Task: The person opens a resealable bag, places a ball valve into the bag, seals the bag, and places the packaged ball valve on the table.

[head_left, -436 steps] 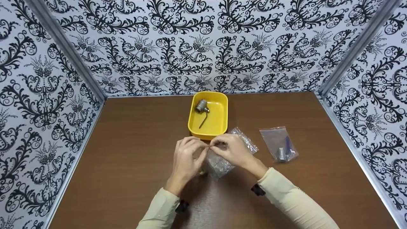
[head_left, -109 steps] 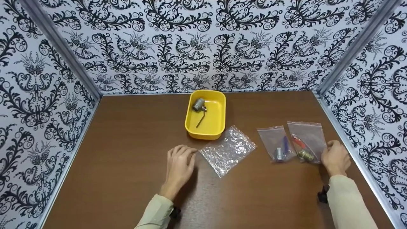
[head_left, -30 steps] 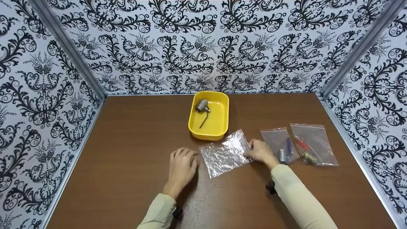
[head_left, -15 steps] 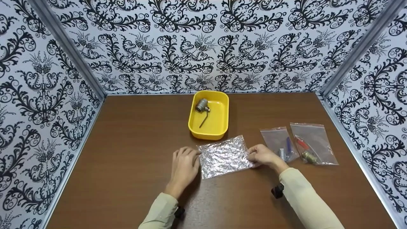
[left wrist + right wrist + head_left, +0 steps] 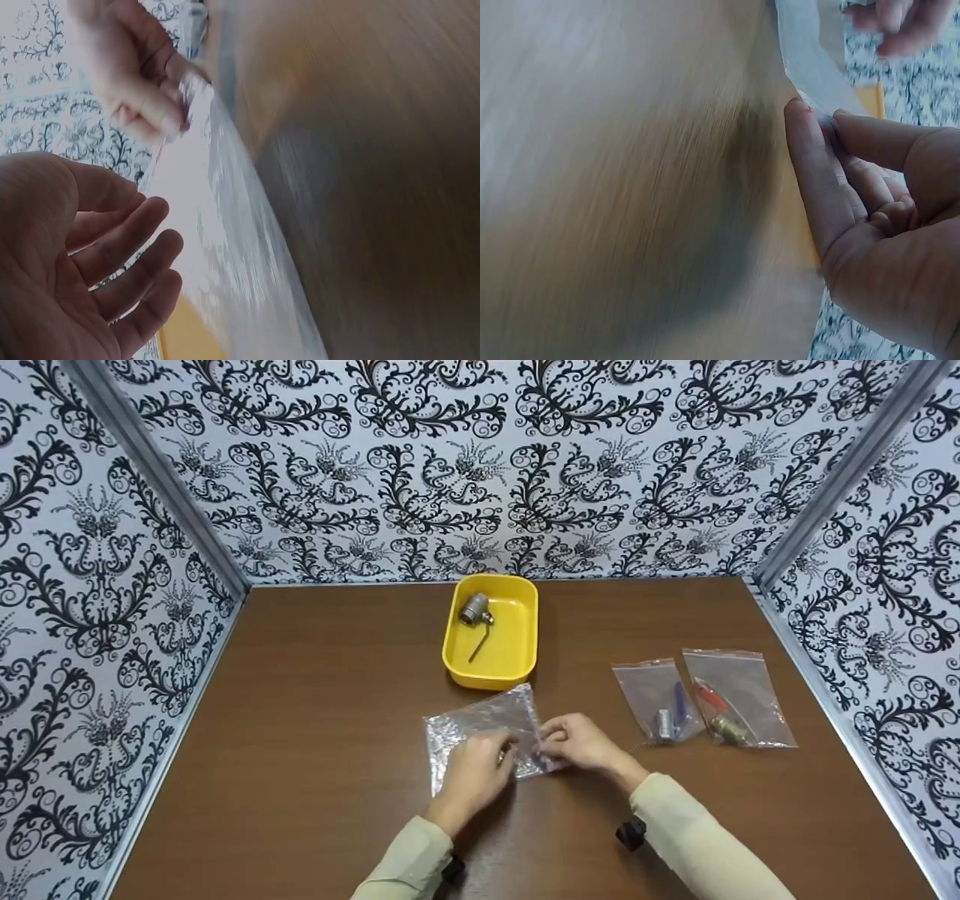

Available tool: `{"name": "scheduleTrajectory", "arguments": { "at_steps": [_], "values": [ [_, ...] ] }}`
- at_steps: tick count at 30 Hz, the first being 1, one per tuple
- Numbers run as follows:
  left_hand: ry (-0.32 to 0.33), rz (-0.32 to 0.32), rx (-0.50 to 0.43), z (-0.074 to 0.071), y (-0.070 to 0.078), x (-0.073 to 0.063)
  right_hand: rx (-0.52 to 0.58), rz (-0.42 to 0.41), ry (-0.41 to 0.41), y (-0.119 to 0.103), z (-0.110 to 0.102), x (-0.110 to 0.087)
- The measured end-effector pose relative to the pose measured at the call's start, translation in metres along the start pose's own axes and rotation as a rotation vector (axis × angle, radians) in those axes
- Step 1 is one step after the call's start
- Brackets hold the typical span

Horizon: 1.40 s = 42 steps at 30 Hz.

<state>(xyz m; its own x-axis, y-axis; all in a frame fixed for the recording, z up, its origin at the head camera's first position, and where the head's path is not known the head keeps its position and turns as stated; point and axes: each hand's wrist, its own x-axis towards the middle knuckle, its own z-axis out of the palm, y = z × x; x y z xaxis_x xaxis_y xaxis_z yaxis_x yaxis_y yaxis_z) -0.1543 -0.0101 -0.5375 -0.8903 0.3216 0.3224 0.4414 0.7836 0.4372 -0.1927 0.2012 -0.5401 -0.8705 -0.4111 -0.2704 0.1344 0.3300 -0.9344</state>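
A crinkled clear zip bag [image 5: 480, 714] lies in front of the yellow tray, tilted up at its right side. My right hand [image 5: 581, 741] pinches that right edge between thumb and forefinger, as the right wrist view shows plainly. Over the middle of the bag is my left hand [image 5: 477, 769]. In the left wrist view its fingers [image 5: 135, 255] are loosely bent, with nothing held between them, close beside the plastic. No contents show inside this bag.
The yellow tray [image 5: 526, 660] at the back holds a grey metal valve [image 5: 475, 609] with a bent lever. At right lie a zip bag [image 5: 637, 686] with a silver cylinder and blue piece, and another zip bag [image 5: 750, 690] with a brass fitting and red piece.
Earlier, a second filled bag was set down at right. Over the last second, my right hand has drawn the crinkled bag leftward and lifted its edge; my left hand has moved right over it.
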Motion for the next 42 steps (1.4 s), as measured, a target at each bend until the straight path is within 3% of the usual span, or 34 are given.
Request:
{"name": "scheduleTrajectory", "arguments": {
  "at_steps": [5, 14, 20, 42],
  "values": [
    [0.01, -0.069, -0.008, 0.008, 0.007, 0.004, -0.116, -0.113, 0.003, -0.008, 0.016, -0.002],
    [-0.014, -0.194, -0.128, 0.01, 0.005, 0.005, -0.021, -0.143, -0.157, -0.02, 0.025, -0.008],
    [0.001, -0.212, -0.149, 0.009, 0.006, 0.004, -0.101, -0.202, -0.108, -0.019, 0.028, -0.006],
    [0.023, -0.152, -0.067, 0.014, 0.007, 0.005, -0.382, -0.228, 0.117, -0.016, 0.043, -0.004]
  ]
}}
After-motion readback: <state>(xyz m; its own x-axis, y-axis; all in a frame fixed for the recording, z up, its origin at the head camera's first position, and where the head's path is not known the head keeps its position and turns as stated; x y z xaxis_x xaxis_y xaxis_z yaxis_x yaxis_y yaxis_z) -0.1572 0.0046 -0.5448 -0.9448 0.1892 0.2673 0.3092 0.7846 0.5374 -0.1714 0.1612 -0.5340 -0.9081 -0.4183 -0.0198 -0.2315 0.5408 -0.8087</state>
